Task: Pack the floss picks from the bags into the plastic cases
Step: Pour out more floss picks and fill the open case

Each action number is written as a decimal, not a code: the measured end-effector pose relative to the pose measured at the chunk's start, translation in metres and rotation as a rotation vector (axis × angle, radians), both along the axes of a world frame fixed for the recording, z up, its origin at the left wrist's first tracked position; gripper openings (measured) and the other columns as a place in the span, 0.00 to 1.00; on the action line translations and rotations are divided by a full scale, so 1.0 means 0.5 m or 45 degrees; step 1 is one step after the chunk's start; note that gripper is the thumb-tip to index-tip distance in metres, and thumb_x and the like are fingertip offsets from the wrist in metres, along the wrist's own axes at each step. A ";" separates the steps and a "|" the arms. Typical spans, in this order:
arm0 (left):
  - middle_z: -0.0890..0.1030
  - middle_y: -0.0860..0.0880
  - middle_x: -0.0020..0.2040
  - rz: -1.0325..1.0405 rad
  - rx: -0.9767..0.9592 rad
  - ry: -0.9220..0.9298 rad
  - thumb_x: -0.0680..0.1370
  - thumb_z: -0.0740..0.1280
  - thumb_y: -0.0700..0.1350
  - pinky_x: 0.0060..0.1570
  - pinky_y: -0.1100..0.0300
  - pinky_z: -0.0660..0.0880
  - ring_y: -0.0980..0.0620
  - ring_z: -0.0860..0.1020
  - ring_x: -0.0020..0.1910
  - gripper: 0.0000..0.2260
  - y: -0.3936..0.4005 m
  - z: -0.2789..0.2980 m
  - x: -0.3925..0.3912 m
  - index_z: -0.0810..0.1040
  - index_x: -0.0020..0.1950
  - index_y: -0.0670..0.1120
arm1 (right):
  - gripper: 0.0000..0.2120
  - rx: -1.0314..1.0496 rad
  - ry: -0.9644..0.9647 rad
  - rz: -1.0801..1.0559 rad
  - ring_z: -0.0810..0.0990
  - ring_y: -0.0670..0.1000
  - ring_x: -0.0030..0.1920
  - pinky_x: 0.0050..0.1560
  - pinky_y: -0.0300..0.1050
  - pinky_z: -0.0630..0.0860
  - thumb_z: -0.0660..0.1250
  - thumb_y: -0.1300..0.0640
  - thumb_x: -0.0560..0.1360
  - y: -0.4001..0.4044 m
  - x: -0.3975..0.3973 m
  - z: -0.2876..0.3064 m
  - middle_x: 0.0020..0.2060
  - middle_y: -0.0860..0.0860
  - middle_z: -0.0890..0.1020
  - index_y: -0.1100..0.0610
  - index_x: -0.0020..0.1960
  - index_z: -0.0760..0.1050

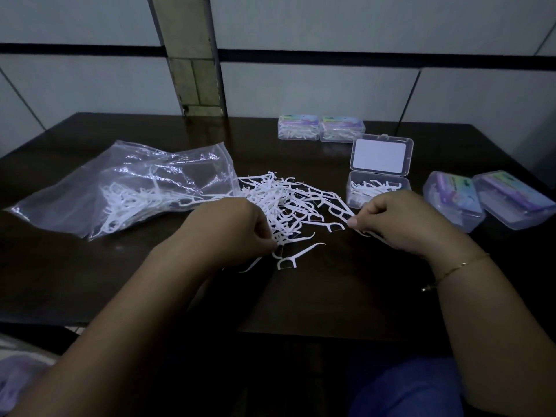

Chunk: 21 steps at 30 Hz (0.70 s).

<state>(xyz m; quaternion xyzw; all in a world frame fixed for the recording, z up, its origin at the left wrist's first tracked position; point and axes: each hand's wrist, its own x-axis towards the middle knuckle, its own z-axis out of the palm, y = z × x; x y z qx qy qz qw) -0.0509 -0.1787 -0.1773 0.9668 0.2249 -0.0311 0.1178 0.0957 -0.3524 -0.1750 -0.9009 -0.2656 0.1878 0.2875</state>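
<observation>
A heap of white floss picks lies on the dark table, spilling from a clear plastic bag that still holds more picks. My left hand is curled at the heap's near-left edge, fingers pinching picks. My right hand pinches a few floss picks at the heap's right side. Just behind it stands an open clear case, lid up, with picks inside.
Two closed, filled cases sit at the back of the table. Two more closed cases lie at the right edge. A single pick lies loose in front of the heap. A wall rises behind the table.
</observation>
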 end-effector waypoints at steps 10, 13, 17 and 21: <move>0.81 0.57 0.44 -0.058 -0.018 -0.198 0.75 0.67 0.55 0.40 0.62 0.71 0.58 0.77 0.42 0.07 -0.055 -0.029 0.027 0.80 0.50 0.56 | 0.05 0.033 0.036 0.023 0.75 0.43 0.41 0.35 0.38 0.67 0.72 0.53 0.71 -0.019 0.008 -0.001 0.39 0.47 0.81 0.53 0.39 0.81; 0.80 0.57 0.44 -0.054 -0.043 -0.253 0.75 0.66 0.58 0.39 0.62 0.70 0.59 0.75 0.41 0.10 -0.069 -0.029 0.029 0.79 0.51 0.56 | 0.05 0.046 0.024 0.002 0.74 0.44 0.40 0.36 0.39 0.67 0.71 0.54 0.72 -0.020 0.009 -0.002 0.39 0.48 0.80 0.53 0.38 0.81; 0.80 0.59 0.46 -0.030 -0.027 -0.185 0.66 0.68 0.69 0.45 0.59 0.74 0.57 0.77 0.46 0.22 -0.072 -0.024 0.024 0.77 0.52 0.57 | 0.08 0.081 -0.032 -0.046 0.78 0.51 0.45 0.42 0.42 0.69 0.71 0.53 0.73 -0.018 0.009 -0.003 0.42 0.52 0.82 0.54 0.36 0.80; 0.78 0.59 0.51 -0.068 -0.035 -0.077 0.65 0.70 0.67 0.49 0.58 0.74 0.58 0.76 0.49 0.23 -0.071 -0.019 0.022 0.75 0.55 0.59 | 0.10 -0.149 -0.085 -0.009 0.76 0.52 0.49 0.54 0.49 0.72 0.69 0.50 0.74 -0.027 0.016 0.002 0.42 0.49 0.80 0.50 0.34 0.78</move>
